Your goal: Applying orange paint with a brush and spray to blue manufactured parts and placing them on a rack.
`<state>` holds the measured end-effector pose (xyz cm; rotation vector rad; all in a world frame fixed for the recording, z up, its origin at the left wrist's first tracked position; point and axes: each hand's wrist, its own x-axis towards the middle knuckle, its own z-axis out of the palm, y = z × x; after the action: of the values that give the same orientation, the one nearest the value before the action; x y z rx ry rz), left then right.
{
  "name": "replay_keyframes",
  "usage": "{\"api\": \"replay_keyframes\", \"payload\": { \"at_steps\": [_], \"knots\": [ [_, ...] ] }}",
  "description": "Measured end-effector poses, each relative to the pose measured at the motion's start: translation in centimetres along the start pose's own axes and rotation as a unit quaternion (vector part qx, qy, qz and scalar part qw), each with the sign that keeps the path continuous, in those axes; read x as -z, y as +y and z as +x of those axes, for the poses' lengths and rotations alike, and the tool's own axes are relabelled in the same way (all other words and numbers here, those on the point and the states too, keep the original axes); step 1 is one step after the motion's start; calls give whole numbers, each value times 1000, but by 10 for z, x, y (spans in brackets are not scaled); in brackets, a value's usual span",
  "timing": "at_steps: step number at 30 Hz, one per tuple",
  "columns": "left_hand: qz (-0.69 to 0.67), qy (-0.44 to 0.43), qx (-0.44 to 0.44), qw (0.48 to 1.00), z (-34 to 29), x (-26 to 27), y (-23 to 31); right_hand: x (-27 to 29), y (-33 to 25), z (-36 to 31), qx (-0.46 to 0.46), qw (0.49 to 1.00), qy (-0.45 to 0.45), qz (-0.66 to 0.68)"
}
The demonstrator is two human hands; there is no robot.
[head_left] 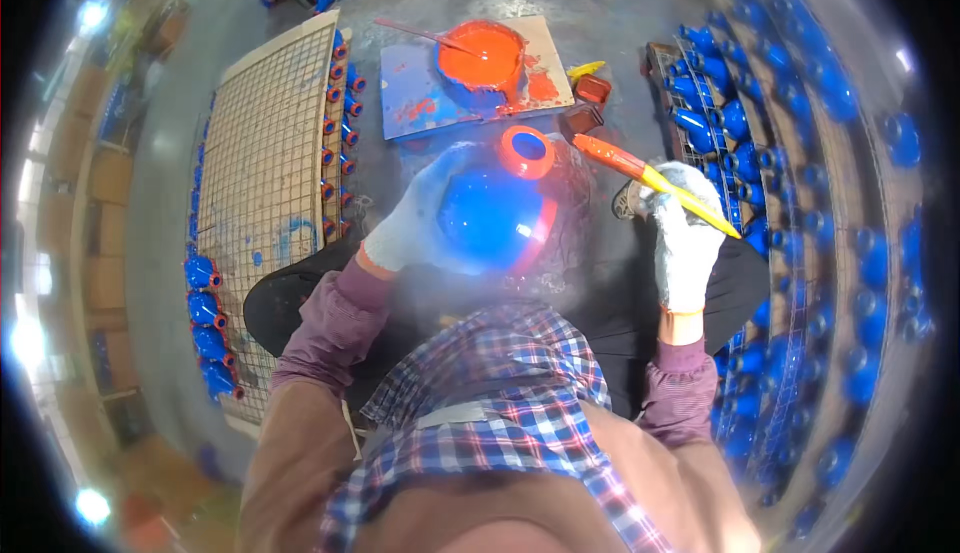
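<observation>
Blue, glossy and rounded, the cast valve body (pixel 490 218) sits at the centre of the frame, its flanged opening (pixel 526 151) rimmed in wet orange-red paint and turned toward the top of the picture. The left hand (pixel 415 223), in a white knit glove, is wrapped around the body's left flank, fingers curled closed against the curved shell. The right hand (pixel 685 238), likewise gloved, is clenched around the yellow handle of a paintbrush (pixel 640 168), whose dark bristle head lies just beside the flange. The piece reads as rigid metal, probably heavy for its size and not fragile; the fresh coating would likely be slick and easily marred, so the dry blue belly (not the orange rim) looks like the sound place to hold it. In the upper middle, a bowl of orange paint (pixel 487 58) rests on a paint-smeared board (pixel 420 103), a stirring stick leaning in it. At the left a wire-mesh rack (pixel 265 163) carries blue fittings along its edges; at the right edge of the frame more blue painted valve bodies (pixel 720 123) lie in rows on mesh racks. A small red pot (pixel 592 88) stands near the board.
</observation>
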<state>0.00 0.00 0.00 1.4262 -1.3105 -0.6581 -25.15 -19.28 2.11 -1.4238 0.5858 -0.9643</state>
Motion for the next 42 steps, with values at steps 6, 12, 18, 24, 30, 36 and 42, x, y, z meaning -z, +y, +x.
{"api": "replay_keyframes", "payload": {
  "at_steps": [6,12,18,24,30,36,42],
  "knots": [
    [52,-35,-40,997,17,-9,43,-2,-30,0,89,995,-28,-28],
    [121,-44,-35,991,18,-5,43,-5,-35,-6,193,974,-36,-113],
    [251,6,-33,967,18,-15,46,-15,-46,-6,55,996,54,-50],
    [441,-4,-59,895,18,-23,53,-37,-34,17,163,978,-15,-130],
    [316,-11,30,948,16,-25,38,-33,-19,-1,212,956,-104,-172],
    [-31,8,138,990,-1,-23,-22,-18,13,-16,106,992,-34,-50],
    [-233,175,212,933,-9,-60,-7,-2,11,-24,135,921,17,-365]
  ]
}}
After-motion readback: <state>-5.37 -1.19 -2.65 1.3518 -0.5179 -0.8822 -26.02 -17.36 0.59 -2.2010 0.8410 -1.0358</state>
